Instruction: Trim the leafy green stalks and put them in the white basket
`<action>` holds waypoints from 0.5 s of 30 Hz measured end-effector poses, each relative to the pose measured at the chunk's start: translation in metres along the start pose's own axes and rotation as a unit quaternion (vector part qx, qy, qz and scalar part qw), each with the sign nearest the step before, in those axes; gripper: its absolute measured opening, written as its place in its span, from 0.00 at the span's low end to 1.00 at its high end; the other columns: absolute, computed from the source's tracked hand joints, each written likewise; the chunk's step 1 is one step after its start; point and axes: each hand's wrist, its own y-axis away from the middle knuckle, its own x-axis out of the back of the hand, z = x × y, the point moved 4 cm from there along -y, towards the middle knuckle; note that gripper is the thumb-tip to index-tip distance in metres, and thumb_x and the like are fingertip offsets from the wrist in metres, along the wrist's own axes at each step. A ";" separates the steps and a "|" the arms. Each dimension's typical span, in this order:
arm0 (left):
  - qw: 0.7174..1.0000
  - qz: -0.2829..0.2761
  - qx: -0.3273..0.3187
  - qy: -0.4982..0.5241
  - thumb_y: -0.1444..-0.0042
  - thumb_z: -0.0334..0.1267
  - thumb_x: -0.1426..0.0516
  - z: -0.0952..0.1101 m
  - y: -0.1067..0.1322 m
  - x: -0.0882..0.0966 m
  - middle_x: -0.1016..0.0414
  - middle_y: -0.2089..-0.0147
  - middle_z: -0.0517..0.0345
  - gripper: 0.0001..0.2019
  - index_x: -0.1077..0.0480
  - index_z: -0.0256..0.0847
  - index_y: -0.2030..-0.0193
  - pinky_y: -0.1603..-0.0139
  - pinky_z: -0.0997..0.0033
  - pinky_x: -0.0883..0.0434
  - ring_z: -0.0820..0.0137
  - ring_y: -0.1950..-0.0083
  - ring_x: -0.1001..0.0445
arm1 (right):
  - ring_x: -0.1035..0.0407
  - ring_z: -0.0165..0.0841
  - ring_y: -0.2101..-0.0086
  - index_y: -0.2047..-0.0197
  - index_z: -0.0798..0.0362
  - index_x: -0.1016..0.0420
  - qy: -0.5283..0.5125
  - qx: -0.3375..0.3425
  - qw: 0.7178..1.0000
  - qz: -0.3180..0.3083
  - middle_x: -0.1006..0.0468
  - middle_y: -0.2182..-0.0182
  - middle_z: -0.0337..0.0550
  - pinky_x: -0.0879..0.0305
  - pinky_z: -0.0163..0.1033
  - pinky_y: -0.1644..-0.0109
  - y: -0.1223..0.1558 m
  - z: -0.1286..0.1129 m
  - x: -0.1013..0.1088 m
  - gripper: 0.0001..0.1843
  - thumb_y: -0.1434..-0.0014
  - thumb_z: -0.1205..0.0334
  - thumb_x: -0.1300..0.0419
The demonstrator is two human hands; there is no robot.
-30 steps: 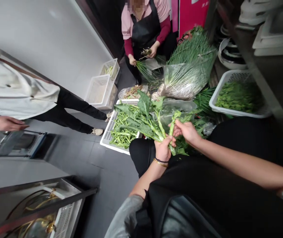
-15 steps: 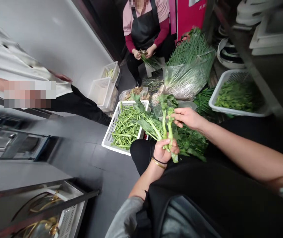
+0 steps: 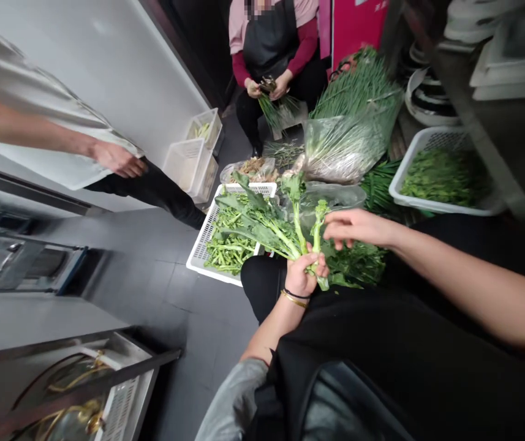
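My left hand [image 3: 302,272] is closed around the lower stems of several Chinese broccoli stalks [image 3: 296,229], whose leaves fan up and to the left. One short, thick stalk [image 3: 318,228] in the same grip stands upright and shows few leaves. Beside its top is my right hand [image 3: 351,226], fingers stretched and slightly bent, with nothing visible in them. Beyond the left hand, a white slotted basket [image 3: 200,248] holds cut green stems [image 3: 231,245]. Loose dark leaves [image 3: 358,263] lie below my right hand.
A co-worker [image 3: 274,37] sits opposite, holding thin green stalks. At left stands another person, one hand [image 3: 117,159] hanging down. A bag of long green onions [image 3: 340,147], a white basket of leaves [image 3: 395,184], white crates [image 3: 184,165] and a metal shelf [image 3: 487,131] surround the spot.
My right hand has drawn slightly right, away from the short stalk. The stalks in my left hand have spread apart. The standing person's arm has moved right and down.
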 end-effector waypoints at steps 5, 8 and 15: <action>0.996 0.070 -0.045 -0.019 0.60 0.34 0.39 -0.008 0.006 0.004 0.32 0.80 0.62 0.14 0.42 0.39 0.70 0.81 0.73 0.42 0.78 0.85 0.40 | 0.37 0.31 0.77 0.78 0.54 0.32 0.243 0.119 0.936 0.225 0.28 0.78 0.46 0.51 0.36 0.73 -0.013 -0.023 -0.027 0.22 0.39 0.49 0.51; 0.986 0.141 -0.089 -0.020 0.61 0.36 0.38 0.007 0.000 0.025 0.33 0.81 0.63 0.15 0.41 0.39 0.71 0.81 0.74 0.42 0.79 0.85 0.40 | 0.34 0.32 0.74 0.74 0.54 0.29 0.349 0.197 0.907 0.129 0.26 0.75 0.48 0.53 0.37 0.74 0.006 -0.016 -0.060 0.22 0.37 0.50 0.53; 0.922 0.332 -0.170 -0.099 0.54 0.41 0.38 0.148 -0.045 0.102 0.34 0.82 0.63 0.11 0.35 0.39 0.72 0.70 0.71 0.34 0.77 0.76 0.34 | 0.32 0.33 0.77 0.76 0.51 0.31 0.423 0.141 0.893 -0.059 0.24 0.76 0.44 0.49 0.36 0.74 0.026 0.057 -0.046 0.19 0.38 0.52 0.51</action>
